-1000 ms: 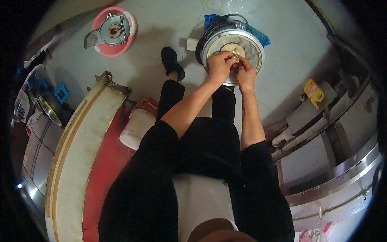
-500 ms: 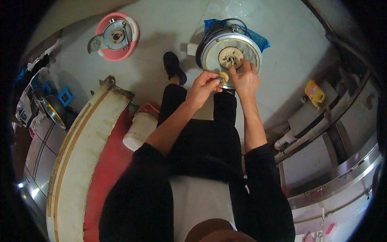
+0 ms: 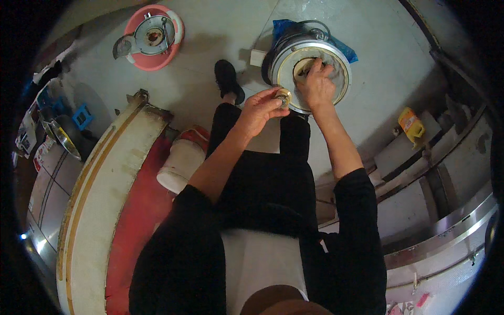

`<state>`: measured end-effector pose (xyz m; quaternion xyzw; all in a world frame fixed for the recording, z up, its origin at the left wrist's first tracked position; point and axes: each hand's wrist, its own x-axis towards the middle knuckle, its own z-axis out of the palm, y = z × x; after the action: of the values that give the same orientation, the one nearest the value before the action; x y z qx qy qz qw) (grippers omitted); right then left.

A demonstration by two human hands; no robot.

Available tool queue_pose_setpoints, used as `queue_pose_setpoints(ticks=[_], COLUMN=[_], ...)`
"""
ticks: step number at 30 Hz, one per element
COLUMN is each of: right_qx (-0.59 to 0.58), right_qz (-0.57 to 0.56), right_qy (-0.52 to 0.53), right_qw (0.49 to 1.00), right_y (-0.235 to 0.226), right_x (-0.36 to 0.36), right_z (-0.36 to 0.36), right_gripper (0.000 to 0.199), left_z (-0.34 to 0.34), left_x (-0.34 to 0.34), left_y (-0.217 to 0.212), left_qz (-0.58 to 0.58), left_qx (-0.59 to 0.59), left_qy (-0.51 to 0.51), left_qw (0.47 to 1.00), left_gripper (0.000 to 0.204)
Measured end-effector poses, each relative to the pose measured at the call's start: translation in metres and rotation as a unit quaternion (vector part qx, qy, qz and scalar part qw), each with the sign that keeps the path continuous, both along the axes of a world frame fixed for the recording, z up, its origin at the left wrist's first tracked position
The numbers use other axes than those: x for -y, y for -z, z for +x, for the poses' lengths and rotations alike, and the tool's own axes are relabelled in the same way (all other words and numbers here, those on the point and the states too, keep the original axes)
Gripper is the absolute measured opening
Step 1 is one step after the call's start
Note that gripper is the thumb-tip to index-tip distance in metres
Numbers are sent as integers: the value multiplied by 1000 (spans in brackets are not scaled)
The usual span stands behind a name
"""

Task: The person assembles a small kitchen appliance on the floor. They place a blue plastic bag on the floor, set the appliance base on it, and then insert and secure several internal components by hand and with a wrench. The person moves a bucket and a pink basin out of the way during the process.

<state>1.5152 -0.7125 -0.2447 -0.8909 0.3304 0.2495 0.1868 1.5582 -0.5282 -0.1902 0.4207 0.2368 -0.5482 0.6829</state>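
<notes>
A small round brass-coloured part (image 3: 283, 97) is pinched between the thumb and fingers of my left hand (image 3: 259, 111), just beside the machine's near left rim. The machine (image 3: 336, 92) is a round metal-rimmed body on the floor, its grey face upward and a pale round hub (image 3: 300, 69) in its middle. My right hand (image 3: 318, 88) reaches over the face with bent fingers on the hub. It covers the shaft at the centre, and what its fingertips grip is hidden.
A pink basin (image 3: 153, 62) holding a round metal plate (image 3: 153, 43) and a wrench stands far left. A blue plastic bag (image 3: 346, 51) and dark cable lie behind the machine. A white bucket (image 3: 181, 167) is near my left leg; a yellow bottle (image 3: 411, 126) sits at right.
My right hand has moved further over the hub and now covers the shaft. The left hand has drawn back slightly, turning the round part's face upward. The view has shifted a little.
</notes>
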Motion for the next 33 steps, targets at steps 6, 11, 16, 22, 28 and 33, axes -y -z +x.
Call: queue_pose_setpoints(ticks=[6, 11, 16, 22, 28, 33], right_qx=[136, 58, 58, 83, 83, 208], right_qz=[-22, 45, 68, 114, 246, 307], right_qy=[-96, -8, 3, -75, -176, -160], right_qw=[986, 997, 996, 987, 949, 915], right_y=[1, -25, -103, -148, -154, -78], right_x=[5, 5, -4, -71, -105, -145], right_z=[-10, -10, -24, -17, 57, 167], right_gripper=[83, 91, 98, 96, 82, 43], left_z=[-7, 0, -2, -14, 12, 36], left_x=[1, 5, 22, 8, -71, -141], left_y=[4, -2, -9, -18, -4, 34], left_qz=[3, 65, 151, 262, 269, 268], left_qx=[17, 45, 66, 92, 49, 5], left_qy=[-71, -80, -144, -161, -325, -428], left_qw=[997, 994, 976, 947, 905, 863], left_gripper=[34, 35, 33, 26, 18, 18])
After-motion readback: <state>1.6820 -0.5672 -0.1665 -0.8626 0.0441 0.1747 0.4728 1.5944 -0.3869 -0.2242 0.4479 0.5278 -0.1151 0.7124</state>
